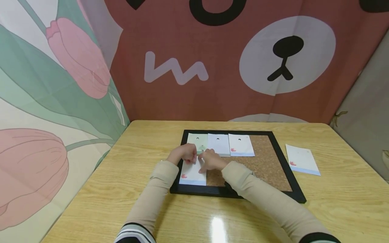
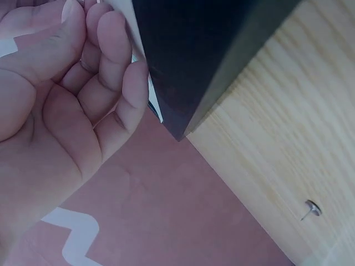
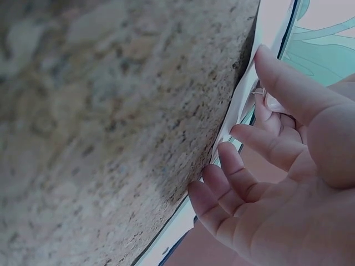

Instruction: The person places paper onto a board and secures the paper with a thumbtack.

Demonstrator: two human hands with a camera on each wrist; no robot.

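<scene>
My left hand [image 1: 187,153] pinches a thumbtack [image 3: 257,91] by its head over the upper part of a white note sheet [image 1: 192,177]; its pin points toward the sheet. Thumb and fingertips of my right hand [image 1: 211,160] touch the same sheet's right side, fingers spread and gently bent. The sheet, with a red print and blue bottom band, lies at the lower left of a black-framed corkboard [image 1: 267,165]. Along the board's top are a green sheet [image 1: 194,138], a pale lilac sheet [image 1: 218,146] and another white sheet [image 1: 241,145], each with a tack.
A loose white sheet [image 1: 302,160] lies on the wooden table [image 1: 152,141] right of the board. Another thumbtack [image 2: 313,207] lies on the table past the frame's edge in the left wrist view. A printed cloth [image 1: 182,101] hangs behind the table.
</scene>
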